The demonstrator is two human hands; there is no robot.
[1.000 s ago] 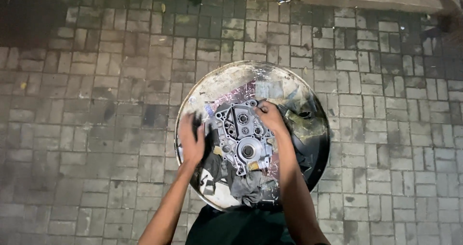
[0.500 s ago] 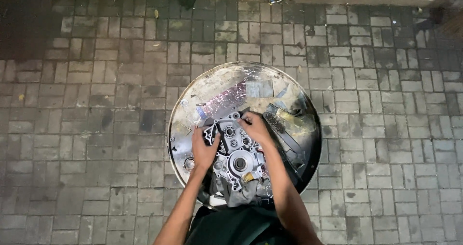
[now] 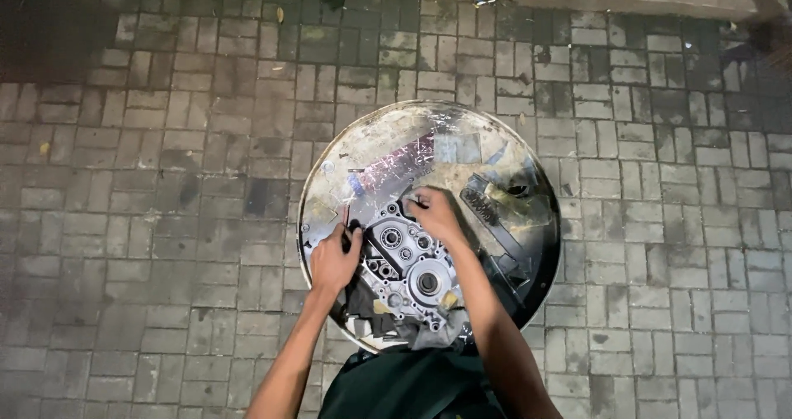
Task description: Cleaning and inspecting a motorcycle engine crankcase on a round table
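Paved ground bears one round metal tray (image 3: 388, 151); two hands (image 3: 332, 260) (image 3: 436, 214), fingers closed, grip one engine casing (image 3: 410, 267).

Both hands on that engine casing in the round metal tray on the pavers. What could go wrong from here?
1. The engine casing sits near the round tray's near edge; tilted or pushed, it may slide off onto the paving.
2. The left hand grips the casing's rim and the right hand presses its far edge; fingers might get pinched if it shifts.
3. Small loose parts lie in the tray; a knock may scatter them.
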